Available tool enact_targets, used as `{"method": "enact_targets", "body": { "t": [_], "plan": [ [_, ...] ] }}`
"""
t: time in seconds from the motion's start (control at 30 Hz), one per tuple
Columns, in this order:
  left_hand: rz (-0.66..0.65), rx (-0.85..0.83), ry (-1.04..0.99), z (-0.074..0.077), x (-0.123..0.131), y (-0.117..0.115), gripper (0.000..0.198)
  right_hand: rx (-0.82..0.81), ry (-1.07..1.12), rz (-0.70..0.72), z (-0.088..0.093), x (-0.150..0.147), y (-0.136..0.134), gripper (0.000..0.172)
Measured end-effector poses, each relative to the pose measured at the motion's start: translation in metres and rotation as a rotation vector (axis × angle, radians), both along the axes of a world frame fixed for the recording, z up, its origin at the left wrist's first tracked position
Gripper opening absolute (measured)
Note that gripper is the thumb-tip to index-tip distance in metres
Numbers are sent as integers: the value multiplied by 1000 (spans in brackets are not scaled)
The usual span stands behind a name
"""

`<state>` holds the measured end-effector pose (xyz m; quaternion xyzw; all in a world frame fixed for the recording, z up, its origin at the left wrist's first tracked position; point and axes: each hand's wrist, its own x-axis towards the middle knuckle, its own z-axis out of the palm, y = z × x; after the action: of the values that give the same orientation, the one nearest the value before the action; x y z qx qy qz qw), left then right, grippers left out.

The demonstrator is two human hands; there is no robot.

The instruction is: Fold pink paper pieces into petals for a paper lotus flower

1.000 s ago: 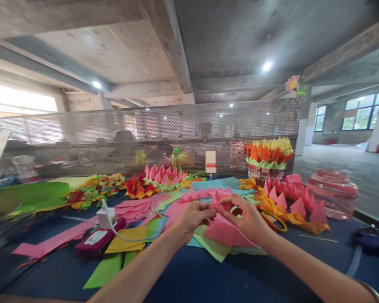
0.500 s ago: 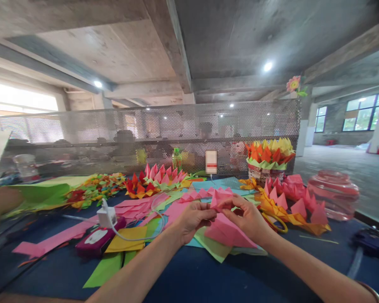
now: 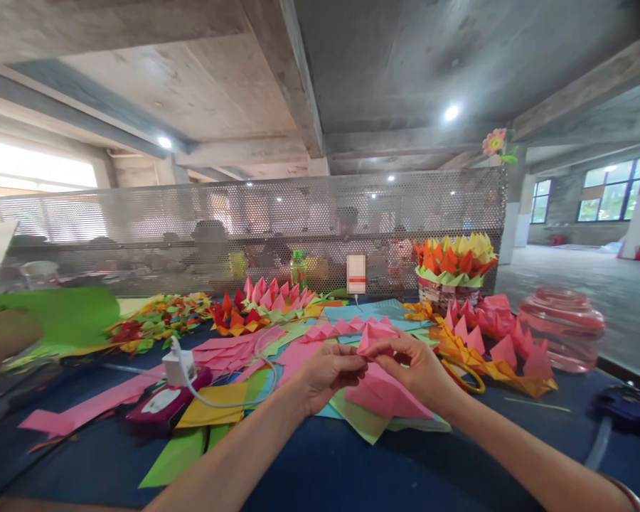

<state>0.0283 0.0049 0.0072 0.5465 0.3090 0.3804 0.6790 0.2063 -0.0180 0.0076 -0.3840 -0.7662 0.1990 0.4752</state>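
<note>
My left hand (image 3: 328,373) and my right hand (image 3: 416,370) meet above the middle of the table, both pinched on a small folded pink paper piece (image 3: 376,336). Under the hands lies a stack of pink folded paper (image 3: 387,395) on green and blue sheets (image 3: 360,419). A row of pink folded points (image 3: 333,328) lies just behind my hands.
Folded paper flowers (image 3: 269,302) and loose coloured sheets cover the dark blue table (image 3: 320,469). A white charger (image 3: 178,366) on a magenta case (image 3: 160,409) sits left. A pink glass jar (image 3: 562,327) stands right. A perforated metal screen (image 3: 245,227) backs the table. Another person's hand (image 3: 3,338) is at far left by a green sheet (image 3: 58,316).
My fingers have worked the pink piece slightly, raising it a little. At the far left the other person's hand has lifted the green sheet higher.
</note>
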Motion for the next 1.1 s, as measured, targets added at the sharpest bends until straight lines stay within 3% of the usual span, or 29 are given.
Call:
{"method": "enact_targets", "body": {
  "t": [0.37, 0.7, 1.1],
  "plan": [
    [26, 22, -10, 1, 1, -1, 15, -2, 71, 7, -3, 2, 3, 15],
    [-34, -23, -90, -4, -1, 1, 15, -43, 107, 24, -2, 2, 3, 15],
    [19, -117, -104, -3, 0, 0, 14, 171, -126, -88, 0, 4, -1, 22]
  ]
}}
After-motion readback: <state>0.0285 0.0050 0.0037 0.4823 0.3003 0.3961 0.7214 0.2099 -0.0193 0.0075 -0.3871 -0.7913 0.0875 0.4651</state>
